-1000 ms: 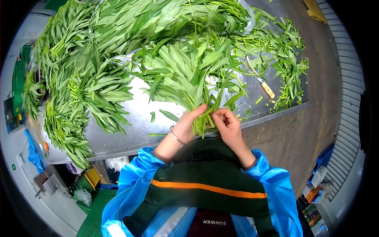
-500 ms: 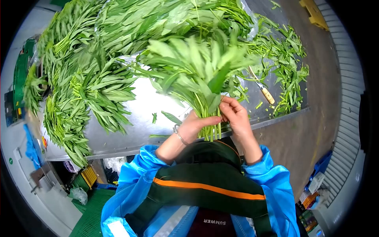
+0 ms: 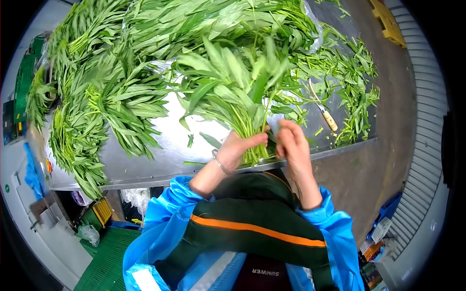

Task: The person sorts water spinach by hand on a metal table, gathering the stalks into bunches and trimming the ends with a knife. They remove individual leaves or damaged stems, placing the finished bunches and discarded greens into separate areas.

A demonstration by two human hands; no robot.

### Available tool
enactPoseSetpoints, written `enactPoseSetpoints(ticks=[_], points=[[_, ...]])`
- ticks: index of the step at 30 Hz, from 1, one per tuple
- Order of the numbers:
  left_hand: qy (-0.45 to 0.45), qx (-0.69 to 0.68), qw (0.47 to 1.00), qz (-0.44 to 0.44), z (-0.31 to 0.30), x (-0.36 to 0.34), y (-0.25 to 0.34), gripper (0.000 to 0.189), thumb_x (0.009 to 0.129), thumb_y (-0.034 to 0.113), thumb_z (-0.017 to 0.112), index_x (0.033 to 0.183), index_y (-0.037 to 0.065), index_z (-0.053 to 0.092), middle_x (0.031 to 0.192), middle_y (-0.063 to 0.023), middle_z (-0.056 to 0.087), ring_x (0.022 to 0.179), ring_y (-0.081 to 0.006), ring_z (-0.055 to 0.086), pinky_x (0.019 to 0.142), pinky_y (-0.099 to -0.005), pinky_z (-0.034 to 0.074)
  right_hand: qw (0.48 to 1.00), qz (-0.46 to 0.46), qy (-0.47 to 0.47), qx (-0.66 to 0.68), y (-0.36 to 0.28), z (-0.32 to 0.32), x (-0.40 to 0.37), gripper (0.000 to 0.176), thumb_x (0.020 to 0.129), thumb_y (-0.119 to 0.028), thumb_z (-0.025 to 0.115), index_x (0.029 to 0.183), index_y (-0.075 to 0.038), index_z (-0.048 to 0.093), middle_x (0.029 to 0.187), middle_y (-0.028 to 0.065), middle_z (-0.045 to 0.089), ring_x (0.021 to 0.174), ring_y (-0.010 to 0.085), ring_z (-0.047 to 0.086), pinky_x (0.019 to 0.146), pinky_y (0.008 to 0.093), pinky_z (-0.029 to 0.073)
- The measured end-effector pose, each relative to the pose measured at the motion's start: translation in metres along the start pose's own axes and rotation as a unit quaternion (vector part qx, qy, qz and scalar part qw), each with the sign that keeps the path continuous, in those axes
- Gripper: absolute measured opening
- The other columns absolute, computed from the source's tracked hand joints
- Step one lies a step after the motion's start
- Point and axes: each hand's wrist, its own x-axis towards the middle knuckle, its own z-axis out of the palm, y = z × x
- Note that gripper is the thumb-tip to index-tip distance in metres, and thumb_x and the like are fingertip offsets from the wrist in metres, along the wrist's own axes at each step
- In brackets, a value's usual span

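Note:
A bunch of long-leaved greens (image 3: 238, 92) stands upright over the table's front edge, its leaves pointing away from me. My left hand (image 3: 236, 150) is wrapped round its stems, with the thumb across them. Just right of the stems is my right hand (image 3: 293, 142), a little apart from the bunch and slightly blurred. Its fingers are curled, and whatever they hold, if anything, cannot be made out. A knife with a wooden handle (image 3: 329, 120) lies on the metal table (image 3: 141, 169) to the right, among cut leaves.
Large heaps of greens (image 3: 170, 29) cover the table's back and left. Loose leaves and trimmings (image 3: 357, 92) lie at the right. Green crates (image 3: 111, 257) stand below left, with a blue crate (image 3: 391, 206) on the floor at right. A yellow object (image 3: 387, 24) is at the top right.
My right hand has come away from the bunch and its fingers have curled. The bunch has shifted slightly, still in my left hand.

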Motion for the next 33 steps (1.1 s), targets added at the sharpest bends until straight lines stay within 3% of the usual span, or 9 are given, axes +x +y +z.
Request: enactPoseSetpoints(ticks=[2,8,14,18,22,26,29,30,33], points=[[-0.036,0.045,0.997,0.049,0.001,-0.002,-0.009,0.041,0.077,0.007,0.07,0.115,0.001,0.054,0.097,-0.0051,0.062,0.088,-0.0151,0.058,0.078,-0.0277,0.047,0.951,-0.102,-0.042,-0.289,0.01,0.008,0.021,0.018,0.086,-0.012,0.061,0.101,-0.003,0.057,0.077,0.0028,0.055,0.054,0.005,0.046,0.047,0.0209,0.035],[-0.034,-0.051,0.998,-0.028,-0.018,-0.008,-0.011,0.04,0.083,0.014,0.064,0.119,0.001,0.052,0.107,-0.0081,0.062,0.1,-0.0182,0.058,0.086,-0.0305,0.046,0.989,0.09,0.033,0.112,0.007,0.008,0.017,0.01,0.084,-0.008,0.064,0.09,-0.001,0.061,0.068,0.0013,0.06,0.058,0.0069,0.053,0.053,0.0208,0.042],[0.003,-0.128,0.984,-0.122,-0.028,0.01,-0.019,0.028,0.086,0.013,0.06,0.11,-0.001,0.057,0.101,-0.009,0.063,0.092,-0.0186,0.061,0.078,-0.0311,0.051,0.893,-0.305,-0.08,-0.321,0.015,0.011,-0.009,0.015,0.075,-0.002,0.069,0.09,-0.002,0.066,0.086,0.0075,0.066,0.081,0.0217,0.062,0.073,0.0298,0.047],[0.02,-0.134,0.982,-0.13,-0.025,0.015,-0.022,0.015,0.083,0.012,0.063,0.094,0.004,0.059,0.08,-0.0054,0.063,0.066,-0.0158,0.062,0.055,-0.0268,0.05,0.868,-0.315,-0.229,-0.309,0.007,0.004,-0.026,0.015,0.069,0.0,0.071,0.083,-0.002,0.067,0.092,0.0114,0.066,0.088,0.0251,0.062,0.084,0.0357,0.046],[0.053,-0.061,0.99,-0.114,-0.018,0.013,-0.006,0.018,0.08,0.015,0.066,0.093,0.004,0.059,0.077,-0.0048,0.062,0.066,-0.015,0.06,0.057,-0.0282,0.05,0.917,-0.05,-0.387,-0.084,-0.018,-0.032,-0.052,0.022,0.076,-0.019,0.071,0.092,-0.005,0.065,0.082,0.0051,0.067,0.075,0.0213,0.062,0.082,0.037,0.047],[-0.057,0.192,0.98,-0.004,0.001,-0.009,0.016,0.032,0.077,0.015,0.068,0.105,0.003,0.058,0.094,-0.0072,0.064,0.087,-0.0183,0.061,0.077,-0.0304,0.049,0.921,0.066,0.143,0.355,-0.008,-0.06,-0.006,0.043,0.092,-0.038,0.047,0.124,-0.009,0.046,0.106,0.006,0.061,0.086,0.0176,0.059,0.082,0.034,0.046],[-0.084,0.482,0.795,0.357,0.01,-0.012,0.048,0.052,0.068,0.022,0.07,0.112,0.0,0.053,0.096,-0.0222,0.062,0.091,-0.0336,0.061,0.084,-0.0393,0.047,0.968,0.085,0.144,0.189,0.024,-0.107,0.0,0.039,0.092,-0.032,0.048,0.123,-0.009,0.048,0.118,0.008,0.056,0.098,0.0165,0.054,0.082,0.0328,0.045],[-0.067,0.582,0.794,0.161,0.006,-0.013,0.082,0.047,0.067,0.018,0.068,0.109,0.001,0.053,0.09,-0.0214,0.063,0.086,-0.0353,0.062,0.078,-0.0421,0.049,0.983,0.062,0.111,0.132,0.036,-0.115,-0.002,0.038,0.093,-0.031,0.048,0.124,-0.009,0.048,0.117,0.0086,0.056,0.099,0.0172,0.053,0.083,0.0326,0.045],[0.034,0.841,0.506,0.187,-0.002,-0.015,0.164,0.034,0.065,0.009,0.062,0.098,0.004,0.055,0.079,-0.0174,0.063,0.076,-0.0344,0.062,0.066,-0.0435,0.051,0.992,0.079,0.07,0.061,0.064,-0.099,0.009,0.032,0.09,-0.014,0.053,0.12,-0.004,0.05,0.098,0.0069,0.061,0.075,0.013,0.057,0.069,0.0263,0.048]])
